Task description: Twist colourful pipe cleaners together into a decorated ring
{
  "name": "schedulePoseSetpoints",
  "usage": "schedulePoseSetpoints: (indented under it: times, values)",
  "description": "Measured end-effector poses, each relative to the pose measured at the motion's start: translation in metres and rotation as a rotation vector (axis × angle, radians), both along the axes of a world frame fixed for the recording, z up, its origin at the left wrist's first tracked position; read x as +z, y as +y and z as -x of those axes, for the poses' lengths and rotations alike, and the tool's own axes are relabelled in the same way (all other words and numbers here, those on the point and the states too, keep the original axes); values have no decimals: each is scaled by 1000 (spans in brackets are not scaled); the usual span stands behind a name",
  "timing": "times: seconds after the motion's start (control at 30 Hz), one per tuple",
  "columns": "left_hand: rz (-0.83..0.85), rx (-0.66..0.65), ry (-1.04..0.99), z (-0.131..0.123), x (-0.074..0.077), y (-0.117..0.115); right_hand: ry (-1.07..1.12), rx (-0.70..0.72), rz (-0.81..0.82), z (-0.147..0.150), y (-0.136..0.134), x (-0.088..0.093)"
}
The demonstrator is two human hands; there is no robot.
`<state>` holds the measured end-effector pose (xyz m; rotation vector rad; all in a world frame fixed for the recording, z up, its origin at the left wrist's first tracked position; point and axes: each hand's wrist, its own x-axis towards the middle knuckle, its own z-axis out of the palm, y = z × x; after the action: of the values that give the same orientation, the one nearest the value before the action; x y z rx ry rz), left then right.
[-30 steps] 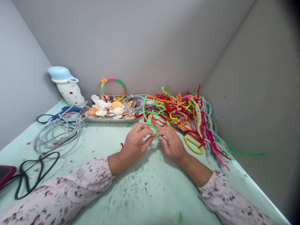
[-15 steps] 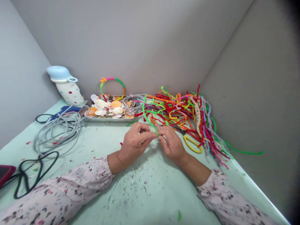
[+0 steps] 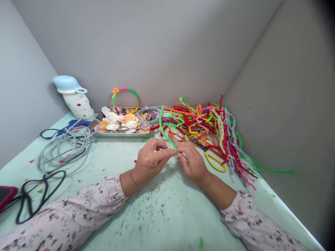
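A person in floral sleeves (image 3: 78, 216) works at a pale green table (image 3: 180, 216), the left hand (image 3: 151, 160) and right hand (image 3: 193, 163) nearly meeting over a bright green pipe cleaner (image 3: 160, 122). Each hand pinches the strand's near end between thumb and forefinger, while its free length curves up and away between a metal tray (image 3: 123, 135) of shells (image 3: 113, 116) and a tangled heap of coloured pipe cleaners (image 3: 206, 120). Scissors (image 3: 216, 162) with yellow handles lie just beside the right hand. The strand looks feather-light and fuzzy, probably with a thin wire core that bends easily, holds its curve and resists slipping; repeated kinking at one spot could weaken it. A fingertip pinch close to the bend seems the surest hold, clear of any sharp cut tip.
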<state>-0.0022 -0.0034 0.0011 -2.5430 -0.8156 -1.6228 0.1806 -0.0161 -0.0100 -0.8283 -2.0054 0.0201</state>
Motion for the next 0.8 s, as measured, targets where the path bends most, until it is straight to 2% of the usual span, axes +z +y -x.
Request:
schedulePoseSetpoints:
  times: [0.8]
  values:
    - [-16, 19, -4, -1, 1, 0, -23, -9, -51, -2, -1, 1]
